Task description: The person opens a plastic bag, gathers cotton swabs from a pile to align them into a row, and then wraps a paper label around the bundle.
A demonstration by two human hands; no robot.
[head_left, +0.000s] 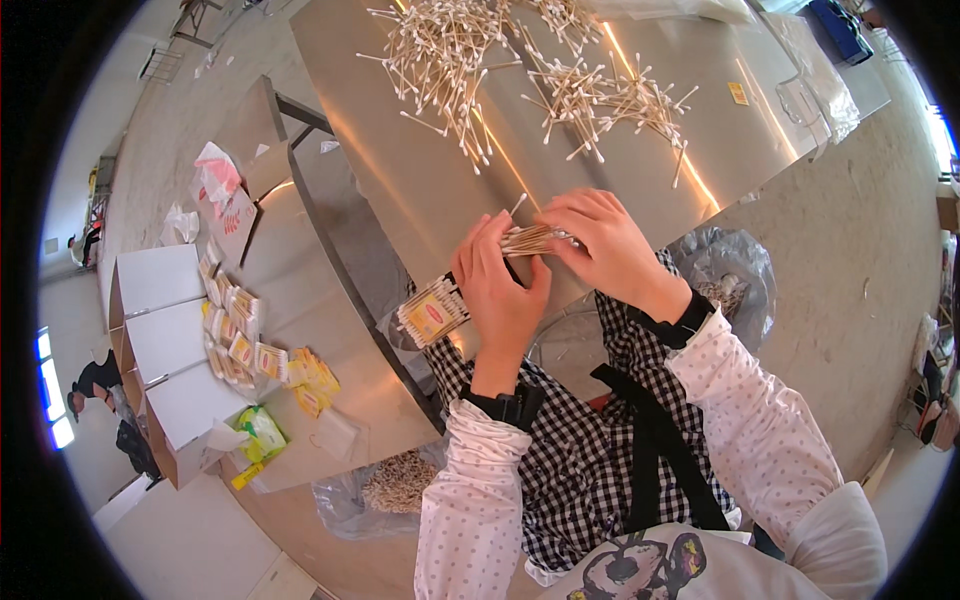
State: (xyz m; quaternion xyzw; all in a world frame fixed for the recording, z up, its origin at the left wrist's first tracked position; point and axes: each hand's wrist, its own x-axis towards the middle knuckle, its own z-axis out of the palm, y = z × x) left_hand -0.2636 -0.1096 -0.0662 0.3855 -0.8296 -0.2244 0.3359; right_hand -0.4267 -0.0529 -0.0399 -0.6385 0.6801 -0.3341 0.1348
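A small bundle of wooden-stick cotton swabs lies sideways between my two hands, just over the near edge of the metal table. My left hand closes round its left end, and one swab sticks up out of line above the fingers. My right hand grips the right end, where white tips show by the fingertips. Just left of my left wrist is a flat pack of cotton swabs with a yellow label; what supports it is hidden. Loose piles of cotton swabs cover the far part of the table.
A second table on the left carries several packed swabs, white cartons and a green packet. Clear bags holding swabs stand below, left and right of me. A yellow label lies at the far right of the metal table.
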